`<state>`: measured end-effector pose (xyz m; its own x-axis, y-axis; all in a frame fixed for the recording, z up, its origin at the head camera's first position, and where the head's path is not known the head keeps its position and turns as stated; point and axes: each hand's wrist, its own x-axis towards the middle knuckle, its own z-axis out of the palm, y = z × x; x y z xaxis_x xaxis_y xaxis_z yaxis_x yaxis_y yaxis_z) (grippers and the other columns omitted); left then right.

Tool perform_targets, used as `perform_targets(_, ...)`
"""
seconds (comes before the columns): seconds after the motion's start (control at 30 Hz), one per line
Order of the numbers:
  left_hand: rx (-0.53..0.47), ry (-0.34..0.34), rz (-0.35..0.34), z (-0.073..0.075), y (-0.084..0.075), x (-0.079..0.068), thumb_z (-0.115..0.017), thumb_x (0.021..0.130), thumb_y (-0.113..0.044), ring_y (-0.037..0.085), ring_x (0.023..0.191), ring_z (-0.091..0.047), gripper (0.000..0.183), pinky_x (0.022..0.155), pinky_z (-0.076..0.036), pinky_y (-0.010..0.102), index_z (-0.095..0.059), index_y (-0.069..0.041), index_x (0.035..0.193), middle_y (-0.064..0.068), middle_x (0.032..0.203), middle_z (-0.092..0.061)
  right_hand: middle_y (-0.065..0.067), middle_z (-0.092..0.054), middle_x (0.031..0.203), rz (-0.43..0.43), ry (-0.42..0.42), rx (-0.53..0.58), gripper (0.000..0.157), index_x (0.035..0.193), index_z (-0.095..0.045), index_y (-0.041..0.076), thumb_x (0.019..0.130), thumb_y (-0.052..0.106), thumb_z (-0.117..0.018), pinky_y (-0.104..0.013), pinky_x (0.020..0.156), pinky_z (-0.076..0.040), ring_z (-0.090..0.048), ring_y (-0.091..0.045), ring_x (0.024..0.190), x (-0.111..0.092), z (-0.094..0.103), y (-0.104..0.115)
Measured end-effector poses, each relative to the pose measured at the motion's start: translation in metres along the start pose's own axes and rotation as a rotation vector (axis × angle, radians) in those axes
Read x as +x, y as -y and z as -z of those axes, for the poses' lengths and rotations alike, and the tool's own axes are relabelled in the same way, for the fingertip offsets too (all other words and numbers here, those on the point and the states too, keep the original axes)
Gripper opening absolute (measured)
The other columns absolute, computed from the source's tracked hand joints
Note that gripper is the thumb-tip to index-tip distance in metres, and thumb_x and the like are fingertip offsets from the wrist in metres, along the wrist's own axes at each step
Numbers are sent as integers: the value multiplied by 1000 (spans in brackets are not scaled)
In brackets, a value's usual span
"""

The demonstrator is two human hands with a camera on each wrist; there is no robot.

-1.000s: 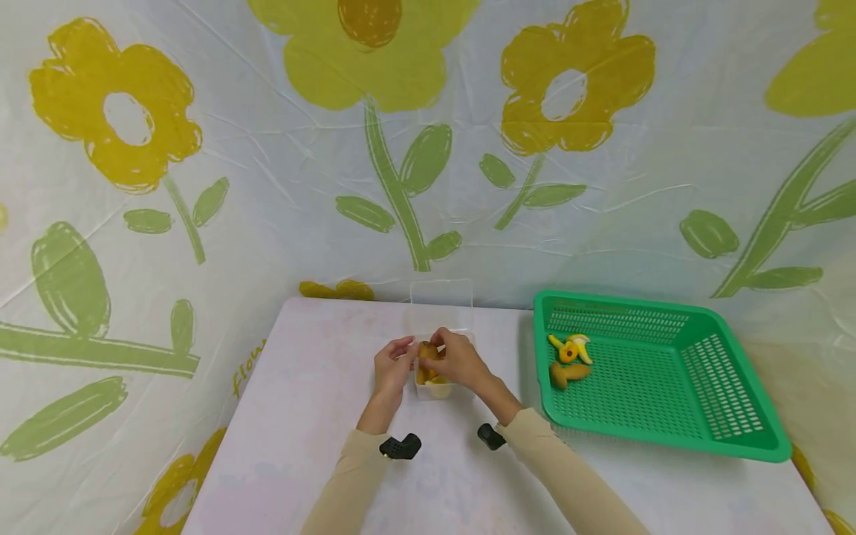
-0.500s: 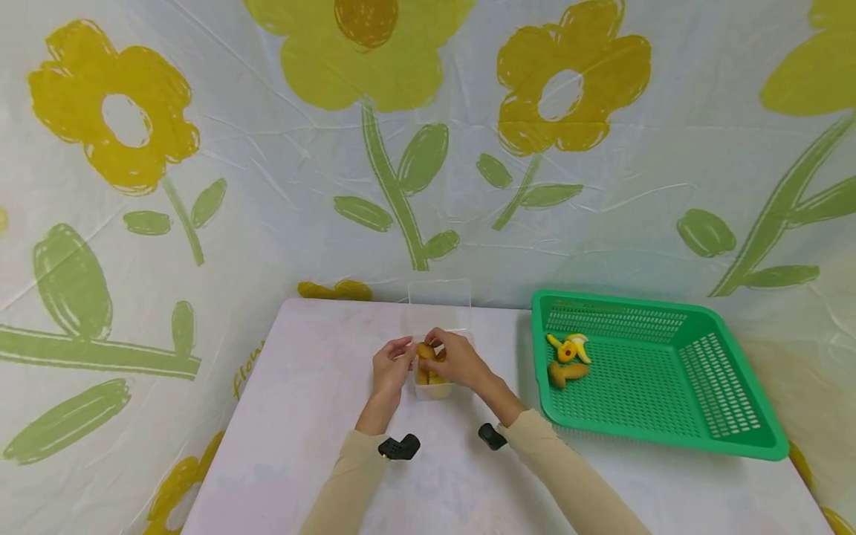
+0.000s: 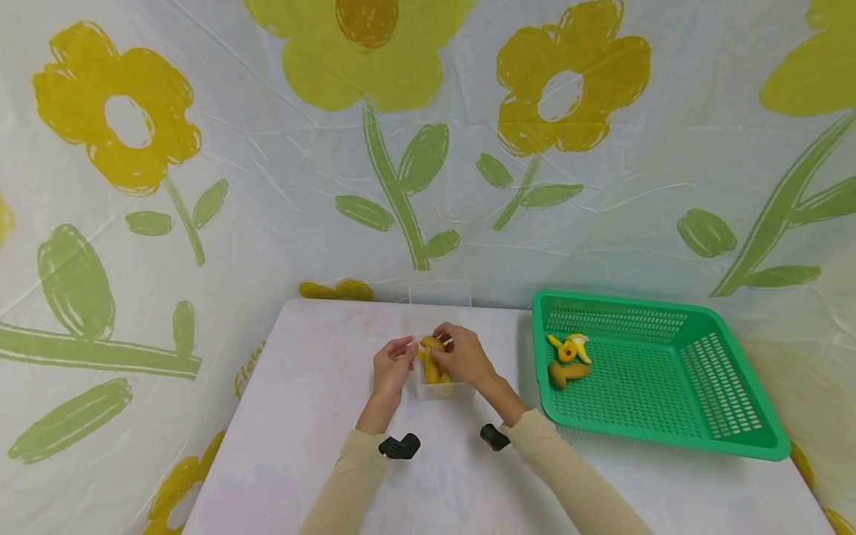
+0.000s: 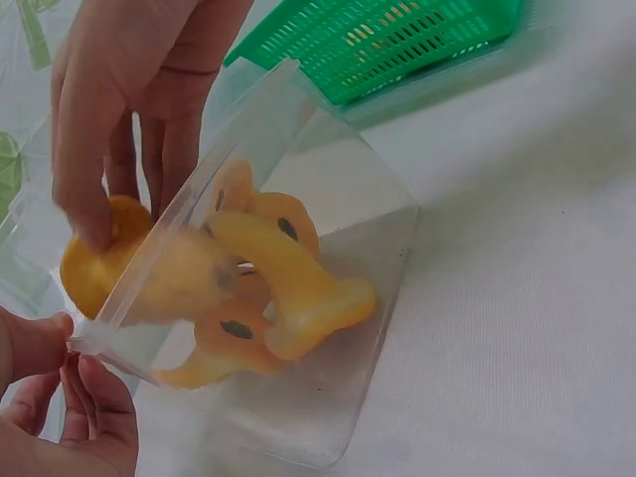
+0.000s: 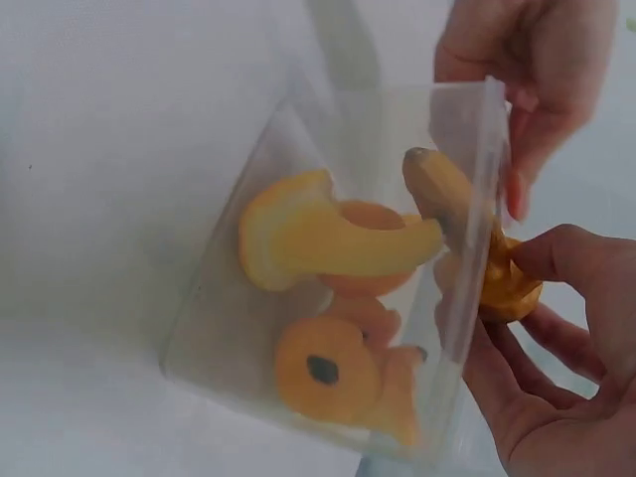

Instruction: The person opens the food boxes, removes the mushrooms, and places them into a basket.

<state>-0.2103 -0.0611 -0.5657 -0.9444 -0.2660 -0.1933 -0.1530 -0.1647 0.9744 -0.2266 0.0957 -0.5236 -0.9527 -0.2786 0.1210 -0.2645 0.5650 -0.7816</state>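
A clear plastic box (image 4: pixel 328 412) stands on the table, with several yellow-orange toy pieces (image 4: pixel 298 288) visible through its wall. Some of these pieces carry dark oval spots. My left hand (image 3: pixel 391 365) pinches the box's rim at its left side, thumb and fingertips on the edge. My right hand (image 3: pixel 464 358) grips a brownish-yellow toy mushroom (image 5: pixel 510 283) by its cap at the box's mouth. The mushroom's stem reaches down inside the box, seen through the wall in both wrist views.
A green plastic basket (image 3: pixel 642 438) stands to the right. At its left end lie a peeled toy banana (image 3: pixel 580 346) and a brown toy mushroom (image 3: pixel 565 374). The box's clear lid (image 3: pixel 440 293) stands raised behind it, near the flowered backdrop (image 3: pixel 267 245).
My right hand has shifted slightly up and to the right, and the mushroom in it has tipped so its stem shows toward the front. My left hand stays at the rim.
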Motion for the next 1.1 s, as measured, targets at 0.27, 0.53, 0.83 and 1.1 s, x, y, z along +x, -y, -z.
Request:
perform_targets(0.27,26,-4,19,-2,-4,-1,-73,95,-8,11,76,-57,26,65,-52,21,-70,5,117,10,95,-68,-16,-70,113,-97,22,117,25,116,-68,2,95,14,-74,-41,89,-59,-70,-34,100,-3,37,-14)
perform_targets(0.53,49,-20,23,-3,-1,1,-73,96,-9,12,76,-56,26,63,-50,18,-70,4,119,13,99,-69,-27,-64,122,-143,65,291,34,125,-62,-8,100,14,-68,-41,90,-58,-68,-36,102,-9,74,-27)
perform_targets(0.83,47,-28,34,-2,-3,-1,-72,96,-8,14,77,-56,28,63,-49,18,-69,6,120,13,99,-69,-25,-57,130,-243,106,444,44,135,-55,-8,101,18,-68,-34,92,-57,-69,-26,107,-20,114,-38)
perform_targets(1.1,62,-32,26,-2,-4,-1,-72,96,-8,17,78,-56,27,62,-49,17,-70,5,119,12,97,-68,-25,-56,135,-271,77,465,52,140,-52,-6,102,27,-66,-33,93,-56,-71,-15,102,-30,145,-57)
